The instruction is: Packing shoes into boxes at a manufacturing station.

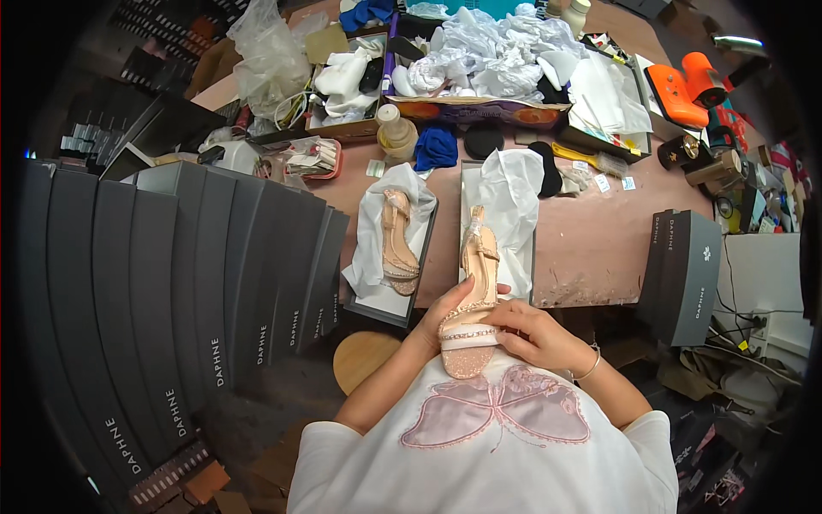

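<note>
Close to my body I hold a rose-gold heeled sandal, its glittery toe toward me and its heel end pointing away. Sparkly straps cross it, with a white band across the toe area. My left hand grips the sandal's left side, some fingers hidden beneath. My right hand pinches at the strap near the toe from the right. Behind the sandal, an open grey box contains white tissue paper. To the left, a matching sandal rests on tissue inside another open box.
Tall rows of grey shoe boxes stand at left; more grey boxes sit at the table's right edge. Across the back are a carton of crumpled white paper, a bottle, a blue cloth and a yellow-handled brush.
</note>
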`<state>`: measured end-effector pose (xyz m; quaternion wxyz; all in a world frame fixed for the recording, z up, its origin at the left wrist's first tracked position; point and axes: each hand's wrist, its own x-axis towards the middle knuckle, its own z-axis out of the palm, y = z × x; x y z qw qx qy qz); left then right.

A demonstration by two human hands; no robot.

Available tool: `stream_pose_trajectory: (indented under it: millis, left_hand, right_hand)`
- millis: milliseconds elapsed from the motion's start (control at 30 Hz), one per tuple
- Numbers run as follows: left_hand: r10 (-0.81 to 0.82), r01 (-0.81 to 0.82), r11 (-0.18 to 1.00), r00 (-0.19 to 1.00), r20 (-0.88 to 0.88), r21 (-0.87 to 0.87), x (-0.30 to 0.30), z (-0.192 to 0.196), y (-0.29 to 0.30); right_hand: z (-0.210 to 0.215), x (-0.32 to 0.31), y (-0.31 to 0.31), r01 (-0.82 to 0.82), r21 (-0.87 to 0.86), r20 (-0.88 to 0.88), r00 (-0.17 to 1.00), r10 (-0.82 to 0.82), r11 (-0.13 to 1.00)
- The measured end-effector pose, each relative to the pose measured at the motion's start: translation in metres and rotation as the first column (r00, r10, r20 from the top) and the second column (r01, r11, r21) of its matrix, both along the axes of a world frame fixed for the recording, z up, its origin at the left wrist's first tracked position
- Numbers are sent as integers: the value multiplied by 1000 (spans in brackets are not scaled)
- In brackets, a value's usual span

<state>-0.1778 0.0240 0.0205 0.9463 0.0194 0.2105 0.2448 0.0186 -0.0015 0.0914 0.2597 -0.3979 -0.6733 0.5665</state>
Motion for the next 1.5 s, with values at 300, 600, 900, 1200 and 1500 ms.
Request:
stream_pose_trajectory:
  millis: [300, 600, 900, 1200, 1500]
  left_hand:
    - [3, 24, 973, 993, -116, 229, -29, -11, 12]
    - [498, 104, 641, 697, -515, 761, 12, -4, 26]
    - [730, 346, 656, -68, -680, 671, -86, -87, 62]
    - [496, 570, 801, -462, -735, 182, -75, -140, 115]
    - [731, 340, 614, 98, -676, 713, -137, -61, 98]
  right_hand:
    - [12, -26, -7, 137, -131, 69, 989, -129, 982]
    - [-48, -26, 47, 289, -220, -235, 911, -338, 932]
    - [-73, 14, 41, 184, -739, -404, 649, -645, 648]
    - [-69, 19, 42, 235, -714, -368, 676, -639, 660]
    - [-77, 22, 58, 281, -392, -230, 892, -389, 876]
